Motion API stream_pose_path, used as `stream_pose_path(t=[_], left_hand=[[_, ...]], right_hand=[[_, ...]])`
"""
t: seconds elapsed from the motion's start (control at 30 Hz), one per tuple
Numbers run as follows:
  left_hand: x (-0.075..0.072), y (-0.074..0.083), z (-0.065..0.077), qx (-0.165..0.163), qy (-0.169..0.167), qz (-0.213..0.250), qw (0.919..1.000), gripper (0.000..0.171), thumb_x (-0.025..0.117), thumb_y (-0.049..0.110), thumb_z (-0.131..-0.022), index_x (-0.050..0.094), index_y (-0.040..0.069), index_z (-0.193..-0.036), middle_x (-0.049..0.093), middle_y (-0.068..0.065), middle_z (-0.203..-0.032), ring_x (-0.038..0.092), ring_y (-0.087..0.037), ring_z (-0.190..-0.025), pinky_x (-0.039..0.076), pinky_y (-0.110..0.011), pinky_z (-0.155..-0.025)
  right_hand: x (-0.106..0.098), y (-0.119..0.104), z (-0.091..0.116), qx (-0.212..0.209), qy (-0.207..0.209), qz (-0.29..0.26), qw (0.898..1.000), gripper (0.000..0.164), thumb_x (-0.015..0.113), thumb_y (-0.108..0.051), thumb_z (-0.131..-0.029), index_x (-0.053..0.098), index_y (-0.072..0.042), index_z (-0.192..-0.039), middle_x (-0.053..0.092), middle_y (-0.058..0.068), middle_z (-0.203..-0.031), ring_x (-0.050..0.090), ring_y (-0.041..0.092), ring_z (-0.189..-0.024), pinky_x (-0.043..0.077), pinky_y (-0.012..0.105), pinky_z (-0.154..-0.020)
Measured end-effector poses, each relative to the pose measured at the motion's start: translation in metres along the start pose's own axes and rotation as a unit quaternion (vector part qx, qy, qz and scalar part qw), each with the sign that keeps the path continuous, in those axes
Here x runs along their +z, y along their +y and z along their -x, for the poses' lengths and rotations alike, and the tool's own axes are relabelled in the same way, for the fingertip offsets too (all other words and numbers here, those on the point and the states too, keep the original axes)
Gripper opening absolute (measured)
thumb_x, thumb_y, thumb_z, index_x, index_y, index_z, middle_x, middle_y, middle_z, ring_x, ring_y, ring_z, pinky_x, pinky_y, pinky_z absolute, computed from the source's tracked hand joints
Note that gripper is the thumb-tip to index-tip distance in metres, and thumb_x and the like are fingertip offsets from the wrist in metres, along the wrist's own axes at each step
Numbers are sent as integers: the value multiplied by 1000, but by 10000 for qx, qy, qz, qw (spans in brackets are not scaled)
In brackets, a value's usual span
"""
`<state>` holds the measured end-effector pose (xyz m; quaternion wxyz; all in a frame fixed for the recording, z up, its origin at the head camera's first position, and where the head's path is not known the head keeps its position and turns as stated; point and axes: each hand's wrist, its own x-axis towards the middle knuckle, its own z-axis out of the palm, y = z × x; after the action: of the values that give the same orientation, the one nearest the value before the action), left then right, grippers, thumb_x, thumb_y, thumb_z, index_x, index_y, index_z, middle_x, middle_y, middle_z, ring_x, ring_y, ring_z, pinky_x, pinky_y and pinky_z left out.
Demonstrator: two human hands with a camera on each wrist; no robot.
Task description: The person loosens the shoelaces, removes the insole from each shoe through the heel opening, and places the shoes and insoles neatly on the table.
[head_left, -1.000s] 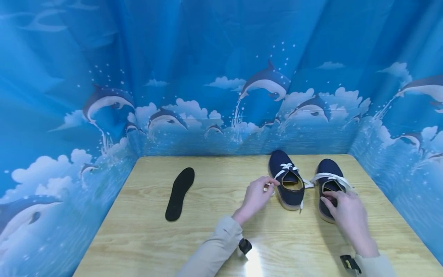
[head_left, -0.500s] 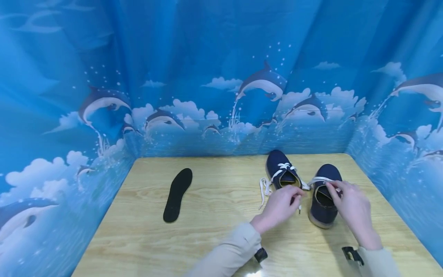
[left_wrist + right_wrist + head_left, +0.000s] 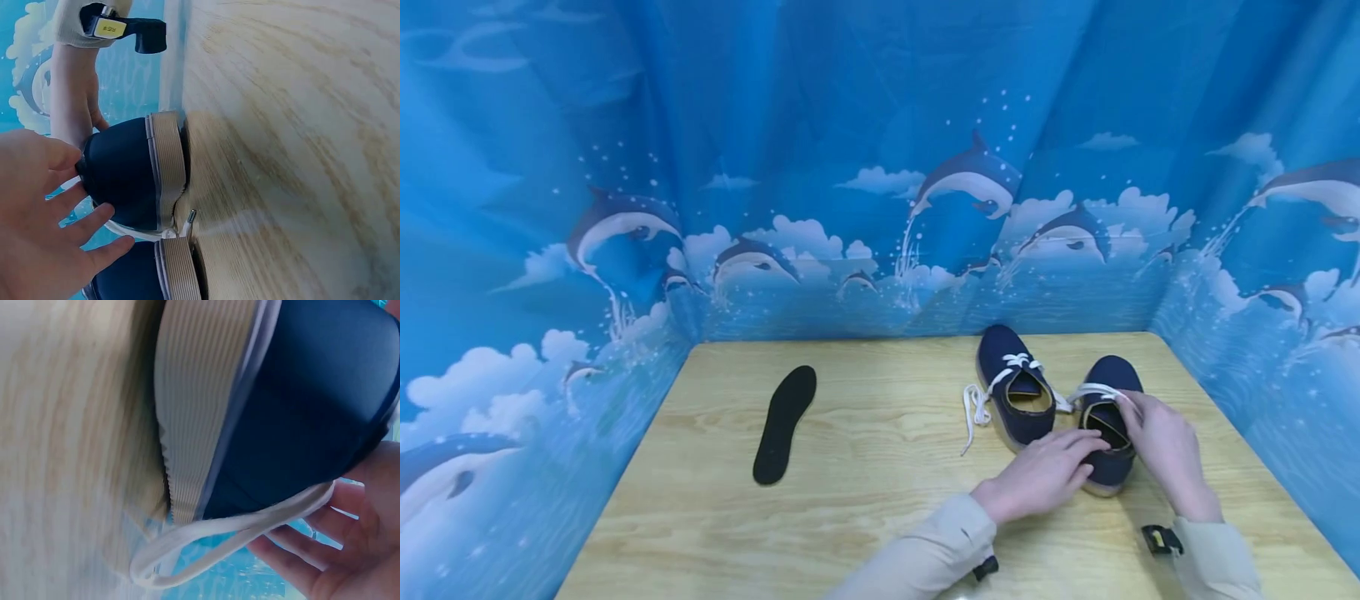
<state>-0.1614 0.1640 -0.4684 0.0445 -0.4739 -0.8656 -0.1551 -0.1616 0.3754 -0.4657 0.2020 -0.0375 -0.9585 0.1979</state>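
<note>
Two navy lace-up canvas shoes stand on the table with their toes pointing away. My right hand [image 3: 1165, 446] holds the right shoe [image 3: 1112, 375] by the far side of its opening, near the tongue; in the right wrist view its thumb contact is partly hidden behind the shoe. My left hand [image 3: 1048, 475] reaches to the heel of that shoe, its fingertips at the opening's rim. In the left wrist view the fingers of this hand [image 3: 56, 219] are extended and spread beside the heel. The left shoe [image 3: 1000, 346] stands beside, its white laces [image 3: 1017, 360] threaded.
A black insole [image 3: 785, 425] lies on the wooden table [image 3: 865, 433] at the left. A loose white lace end [image 3: 974, 408] trails beside the left shoe. Blue dolphin-print curtains [image 3: 865, 167] border the table at the back and sides.
My left hand has moved right, from beside the left shoe to the right shoe's heel. The right shoe has shifted a little toward me and turned slightly, with the right hand at its tongue.
</note>
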Motion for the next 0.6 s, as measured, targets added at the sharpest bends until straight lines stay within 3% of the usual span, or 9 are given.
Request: stream_pose_path(t=[0.2, 0.37, 0.5, 0.6], left_hand=[[-4, -2, 4, -117, 166, 333, 9992, 34, 48, 28, -108, 54, 24, -142, 54, 11, -143, 48, -2, -134, 37, -19, -111], [-10, -7, 11, -222, 366, 490, 9979, 25, 51, 32, -107, 62, 25, -128, 62, 14, -127, 58, 2, -116, 43, -12, -99], [-14, -15, 19, -200, 583, 411, 9973, 22, 51, 34, -107, 68, 24, -117, 64, 15, -110, 59, 5, -97, 45, -8, -87], [-18, -24, 26, -160, 672, 378, 9969, 22, 53, 36, -106, 70, 24, -111, 64, 16, -103, 56, 7, -89, 44, -6, -76]], right_hand=[[1, 1, 6, -84, 142, 105, 9998, 32, 58, -22, -104, 70, 7, -108, 69, 33, -98, 63, 56, -83, 46, 63, -61], [-2, -3, 13, -187, 187, 198, 9995, 28, 62, -22, -101, 71, 4, -100, 69, 30, -90, 63, 52, -76, 44, 58, -54], [-8, -8, 19, -319, 0, 180, 9993, 29, 65, -26, -99, 72, 2, -98, 70, 27, -89, 64, 50, -75, 46, 58, -56], [-16, -14, 21, -407, -381, 171, 9983, 31, 66, -31, -99, 74, -2, -97, 70, 16, -80, 64, 37, -65, 46, 51, -54]])
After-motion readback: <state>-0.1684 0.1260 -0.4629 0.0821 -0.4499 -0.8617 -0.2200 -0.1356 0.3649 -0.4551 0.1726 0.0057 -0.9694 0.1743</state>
